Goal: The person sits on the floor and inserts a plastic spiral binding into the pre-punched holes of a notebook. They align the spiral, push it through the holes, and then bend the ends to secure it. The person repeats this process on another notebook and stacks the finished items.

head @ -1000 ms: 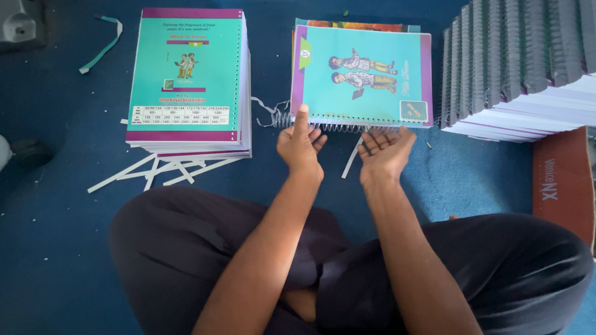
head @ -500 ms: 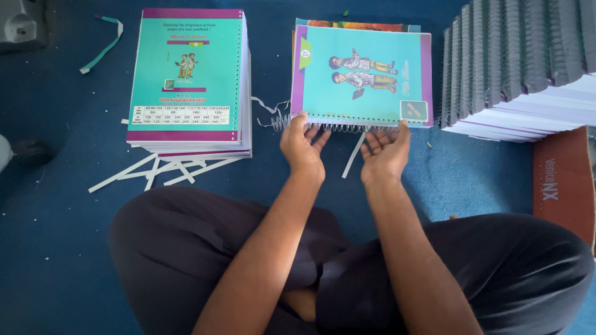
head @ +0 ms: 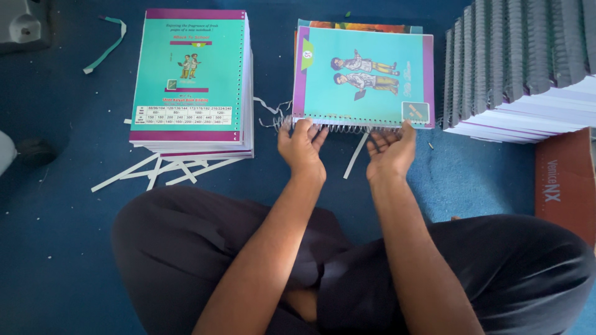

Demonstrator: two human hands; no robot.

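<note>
A teal and purple notebook (head: 366, 74) lies on the blue floor in front of me, on top of another book. A wire spiral binding (head: 338, 126) runs along its near edge. My left hand (head: 302, 146) rests on the left end of the spiral, fingers curled over the wire. My right hand (head: 391, 149) is at the right part of the spiral, palm up, fingertips touching the book's near edge. My crossed legs in dark trousers fill the lower view.
A stack of unbound teal-covered notebooks (head: 189, 80) stands at the left, with white paper strips (head: 155, 170) on the floor beside it. A large pile of bound notebooks (head: 528, 62) sits at the right, near a red box (head: 565, 180). Loose wire (head: 268, 108) lies between the stacks.
My right hand has slid right along the spiral edge, toward the book's near right corner. My left hand stays at the left end of the wire.
</note>
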